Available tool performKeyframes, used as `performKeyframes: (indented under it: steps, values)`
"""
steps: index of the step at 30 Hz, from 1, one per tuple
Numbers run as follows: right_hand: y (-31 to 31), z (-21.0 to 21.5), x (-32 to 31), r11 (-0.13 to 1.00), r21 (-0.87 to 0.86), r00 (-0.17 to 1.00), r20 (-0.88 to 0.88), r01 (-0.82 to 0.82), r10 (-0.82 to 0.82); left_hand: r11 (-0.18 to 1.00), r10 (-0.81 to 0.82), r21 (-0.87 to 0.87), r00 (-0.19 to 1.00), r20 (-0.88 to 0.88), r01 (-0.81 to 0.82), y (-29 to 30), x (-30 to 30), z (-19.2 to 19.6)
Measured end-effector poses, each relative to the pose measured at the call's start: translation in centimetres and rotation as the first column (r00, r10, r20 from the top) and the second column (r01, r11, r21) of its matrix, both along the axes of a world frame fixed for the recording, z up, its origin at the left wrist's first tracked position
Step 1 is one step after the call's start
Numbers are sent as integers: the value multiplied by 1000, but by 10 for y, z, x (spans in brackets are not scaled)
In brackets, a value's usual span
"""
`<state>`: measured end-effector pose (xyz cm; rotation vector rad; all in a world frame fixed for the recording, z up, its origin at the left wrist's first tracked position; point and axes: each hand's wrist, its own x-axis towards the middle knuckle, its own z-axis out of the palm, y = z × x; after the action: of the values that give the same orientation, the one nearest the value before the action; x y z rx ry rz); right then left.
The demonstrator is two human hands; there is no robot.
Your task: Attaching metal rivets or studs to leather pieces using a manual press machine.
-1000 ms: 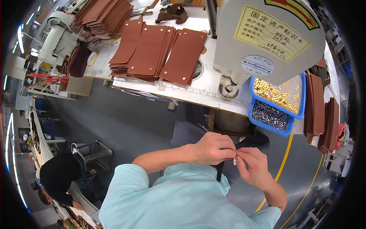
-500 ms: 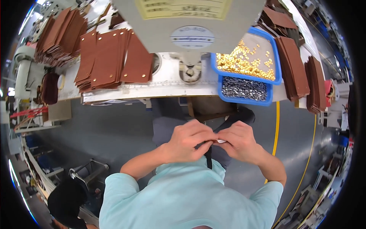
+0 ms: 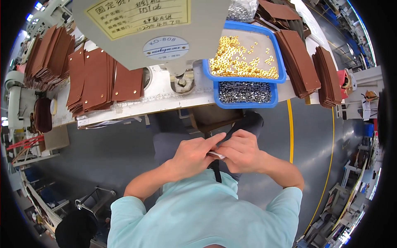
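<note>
Far left on the tabletop (image 3: pixel 136 108): fanned stacks of brown leather panels (image 3: pixel 93 78), their nearer ends overhanging or close to the front edge, so count that edge as tight. Centre: the grey head of a press machine (image 3: pixel 165 39) with its round base (image 3: pixel 180 80) set into the tabletop; it fills the room above the middle. Below it, in your lap and well clear of the tabletop edge: your left hand (image 3: pixel 191 155), fingers curled in a narrow grip, thumb and forefinger pinching a small pale flat piece (image 3: pixel 216 155). Touching it from the other side: your right hand (image 3: pixel 242 152), grip likewise narrow and closed on the same piece, with a dark strap (image 3: pixel 215 170) hanging down between the two hands. Judged step: you are fitting or aligning the small piece at the strap before it goes anywhere near the machine; the next move calls for keeping both pinches steady, since the piece is tiny and could slip to the floor (image 3: pixel 103 153). Right of the machine: a blue tray of gold rings (image 3: pixel 244 62), a smaller blue tray of silver studs (image 3: pixel 245 92) at the very tabletop edge, then more brown panel stacks (image 3: pixel 300 62). Open room lies over the grey floor on both sides of your knees.
</note>
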<state>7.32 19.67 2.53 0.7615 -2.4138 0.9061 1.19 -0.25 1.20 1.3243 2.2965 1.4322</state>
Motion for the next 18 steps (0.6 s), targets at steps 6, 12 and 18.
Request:
performKeyframes:
  steps: [6, 12, 18]
  values:
    - [12, 19, -21, 993, 117, 983, 181, -25, 3, 996, 80, -39, 994, 75, -77, -1, -8, -1]
    - [121, 15, -94, 805, 72, 716, 415, 589, -561, 968, 116, -221, 993, -18, -118, -11, -20, 18]
    - [160, 23, -122, 730, 289, 562, 486, 619, -669, 969, 204, -158, 975, 83, -189, -23, -25, 16]
